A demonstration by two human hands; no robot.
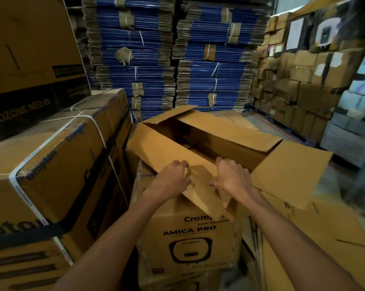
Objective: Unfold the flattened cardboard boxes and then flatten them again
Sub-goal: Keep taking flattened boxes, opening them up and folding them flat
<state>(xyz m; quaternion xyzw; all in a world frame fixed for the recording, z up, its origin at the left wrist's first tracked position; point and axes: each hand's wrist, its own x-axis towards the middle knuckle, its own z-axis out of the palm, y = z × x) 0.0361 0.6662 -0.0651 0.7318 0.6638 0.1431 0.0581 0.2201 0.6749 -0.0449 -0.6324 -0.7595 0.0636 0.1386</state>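
Opened box (229, 139) stands mouth-up on another carton (171, 278), side flaps splayed. Left hand (173, 178) and right hand (233, 177) both curl over and grasp the near flap (200, 185), probably bending it outward to square the box

Site: warehouse or carton store. Evidence follows.

Rear: tall stacks of flattened blue cartons (139, 49), tied in bundles with white cord over cardboard pads.

Right: brown cartons (292, 87) stacked in a block many rows high, with paper sheets stuck on the upper ones.

Left: sealed Crompton carton (57, 164) bound with white strapping; OZONE NEO carton (30, 59) above and behind it.

Centre: opened AMICA PRO carton (190, 238) printed with an appliance graphic.

Bare grey floor (292, 133) between the stacks.
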